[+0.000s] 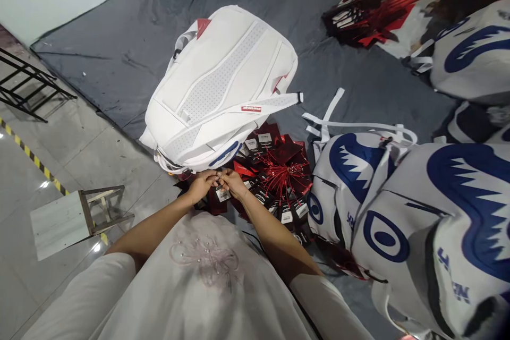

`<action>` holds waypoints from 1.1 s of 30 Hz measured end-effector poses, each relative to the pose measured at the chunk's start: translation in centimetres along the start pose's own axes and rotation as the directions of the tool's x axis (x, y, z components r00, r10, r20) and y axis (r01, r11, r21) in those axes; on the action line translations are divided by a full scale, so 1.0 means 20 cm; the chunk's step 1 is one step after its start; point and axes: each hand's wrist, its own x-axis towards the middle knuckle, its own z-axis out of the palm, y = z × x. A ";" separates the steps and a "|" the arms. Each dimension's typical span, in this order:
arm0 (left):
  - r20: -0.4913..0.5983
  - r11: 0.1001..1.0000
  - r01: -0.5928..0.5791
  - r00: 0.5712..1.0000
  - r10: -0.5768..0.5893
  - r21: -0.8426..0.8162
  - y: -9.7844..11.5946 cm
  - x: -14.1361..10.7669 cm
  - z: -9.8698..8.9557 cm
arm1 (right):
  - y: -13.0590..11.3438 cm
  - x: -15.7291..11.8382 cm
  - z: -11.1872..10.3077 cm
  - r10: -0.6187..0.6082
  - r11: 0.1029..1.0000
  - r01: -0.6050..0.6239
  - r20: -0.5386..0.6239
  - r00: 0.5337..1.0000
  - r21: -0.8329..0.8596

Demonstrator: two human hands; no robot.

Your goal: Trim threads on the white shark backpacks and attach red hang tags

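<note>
A white backpack lies on the grey cloth in front of me, its padded back panel facing up and one shoulder strap stretched to the right. At its near end, my left hand and my right hand meet with fingertips pinched together. Whatever is between the fingers is too small to make out. Just under them shows a dark hang tag with a white label; I cannot tell whether it is held. Right of my hands, a fan of red and black hang tags with red cords spreads on the cloth.
White backpacks with blue shark-mouth prints stand close on the right, another bag beyond them. Another bunch of red tags lies at the far right. A wooden stool and a black metal rack are on the floor to the left.
</note>
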 end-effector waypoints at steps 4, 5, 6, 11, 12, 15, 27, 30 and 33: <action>0.011 0.999 -0.007 1.000 0.007 0.036 0.03 0.00 0.00 | 0.02 -0.01 -0.01 0.084 0.996 -0.085 0.043 0.996 0.010; 0.013 0.999 -0.011 1.000 0.010 0.049 0.04 0.00 0.00 | 0.03 -0.01 -0.01 0.088 0.996 -0.089 0.041 0.995 0.011; 0.014 0.998 -0.015 1.000 0.014 0.062 0.04 0.00 0.00 | 0.04 -0.02 0.00 0.085 0.996 -0.085 0.035 0.996 0.010; -0.069 0.994 0.009 0.998 -0.002 0.109 0.06 -0.02 -0.01 | 0.04 -0.07 0.00 -0.018 0.998 0.018 0.000 1.000 -0.056; -0.087 0.994 0.024 0.996 -0.015 0.107 0.05 -0.03 0.00 | 0.04 -0.07 0.00 -0.055 0.995 0.054 -0.010 0.998 -0.086; -0.106 0.994 0.068 0.993 -0.060 0.080 0.04 -0.03 0.01 | 0.04 -0.09 0.00 -0.187 0.965 0.171 -0.063 0.980 -0.201; -0.111 0.981 0.058 0.993 -0.038 0.186 0.03 -0.10 -0.01 | 0.00 -0.08 -0.04 -0.413 0.674 0.367 0.084 0.907 -0.642; -0.071 0.973 0.038 0.997 -0.022 0.228 0.01 -0.10 -0.02 | -0.01 -0.07 -0.03 -0.419 0.595 0.380 0.131 0.899 -0.708; -0.050 0.965 0.032 0.999 -0.020 0.261 0.01 -0.09 -0.03 | -0.02 -0.06 -0.02 -0.409 0.528 0.385 0.171 0.896 -0.757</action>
